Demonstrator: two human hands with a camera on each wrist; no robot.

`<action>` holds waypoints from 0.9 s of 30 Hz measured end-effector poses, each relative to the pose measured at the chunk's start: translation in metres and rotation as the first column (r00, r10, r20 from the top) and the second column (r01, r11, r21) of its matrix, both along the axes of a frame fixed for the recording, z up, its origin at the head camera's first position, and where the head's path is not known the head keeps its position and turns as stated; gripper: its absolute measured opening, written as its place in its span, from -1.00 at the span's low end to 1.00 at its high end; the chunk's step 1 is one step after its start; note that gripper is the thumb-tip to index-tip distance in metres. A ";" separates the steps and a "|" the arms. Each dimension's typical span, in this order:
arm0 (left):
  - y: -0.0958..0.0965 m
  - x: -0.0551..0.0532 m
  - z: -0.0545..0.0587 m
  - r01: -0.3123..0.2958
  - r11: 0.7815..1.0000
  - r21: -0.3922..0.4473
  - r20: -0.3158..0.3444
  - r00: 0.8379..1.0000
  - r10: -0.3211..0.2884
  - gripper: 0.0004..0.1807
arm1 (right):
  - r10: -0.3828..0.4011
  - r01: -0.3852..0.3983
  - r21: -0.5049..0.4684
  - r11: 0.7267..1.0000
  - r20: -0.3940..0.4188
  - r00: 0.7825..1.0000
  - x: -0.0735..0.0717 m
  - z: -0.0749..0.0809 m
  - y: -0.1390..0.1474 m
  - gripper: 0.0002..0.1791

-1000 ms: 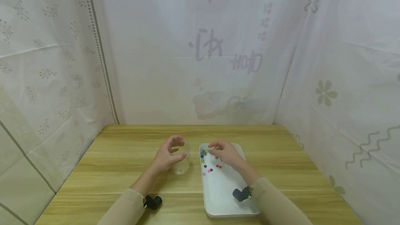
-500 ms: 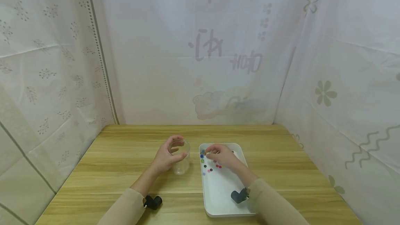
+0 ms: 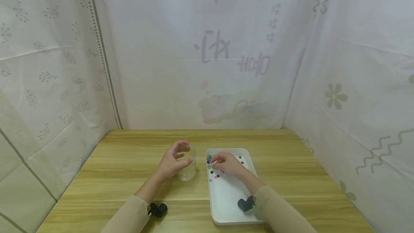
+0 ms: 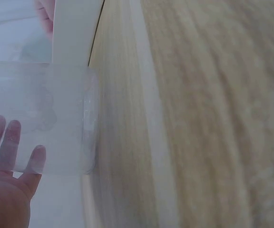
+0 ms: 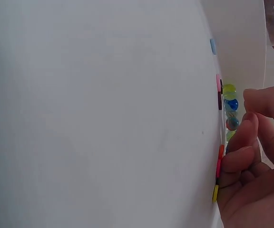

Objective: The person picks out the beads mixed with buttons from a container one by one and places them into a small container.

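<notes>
Cup stood upright on the table, just left of the tray. Left hand held it near the top: thumb on the near side, fingers round the far side. Grip probably meant to steady a light, tippy thing and leave the mouth uncovered. Being close to the tray likely let both hands work side by side without crossing.

Right hand was over the far left part of the tray, fingers bent, thumb and forefinger at a narrow gap. Nothing visible between the tips; couldn't tell if they touched anything. Fingertip pose made sense for such small pieces.

Marbles sat in a row along the tray's left wall, toward the far corner. My guess: round things roll until a wall stops them, and the raised rim kept them in. Flat discs lay more scattered on the tray floor, some near the left wall, a couple of dark ones on the far right. Flat bottoms probably kept them put.

Looks: marbles were round, glassy, see-through in places; one deep blue, others yellow-green, one teal with a reddish patch. Discs were thin, edge-on in the right wrist view: red, pink, yellow, pale blue, dark. Cup was colourless, straight-sided, a bit hazy up close, fingers showing through the wall. Tray was plain white, shallow, round-cornered.
</notes>
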State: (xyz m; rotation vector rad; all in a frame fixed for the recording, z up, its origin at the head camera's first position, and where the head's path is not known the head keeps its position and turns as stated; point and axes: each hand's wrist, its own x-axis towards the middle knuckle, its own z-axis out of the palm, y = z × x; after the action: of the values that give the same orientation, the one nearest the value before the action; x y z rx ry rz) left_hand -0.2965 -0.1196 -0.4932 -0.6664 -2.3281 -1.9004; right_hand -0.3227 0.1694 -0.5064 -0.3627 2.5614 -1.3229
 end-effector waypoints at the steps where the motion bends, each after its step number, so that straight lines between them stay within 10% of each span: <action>1: 0.000 0.000 0.000 0.001 1.000 0.002 0.000 1.000 -0.001 -0.32 | 0.003 -0.003 0.010 1.000 0.001 1.000 0.000 -0.001 0.000 -0.83; 27: -0.001 0.000 0.000 0.018 1.000 0.009 0.007 1.000 -0.018 -0.33 | 0.044 -0.038 0.121 0.992 -0.045 0.998 -0.001 -0.005 -0.005 -0.80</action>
State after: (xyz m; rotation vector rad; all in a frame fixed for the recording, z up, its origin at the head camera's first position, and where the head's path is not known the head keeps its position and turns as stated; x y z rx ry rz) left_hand -0.2964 -0.1208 -0.4935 -0.6831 -2.3247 -1.9226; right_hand -0.3233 0.1646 -0.5112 -0.4260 2.6419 -1.1531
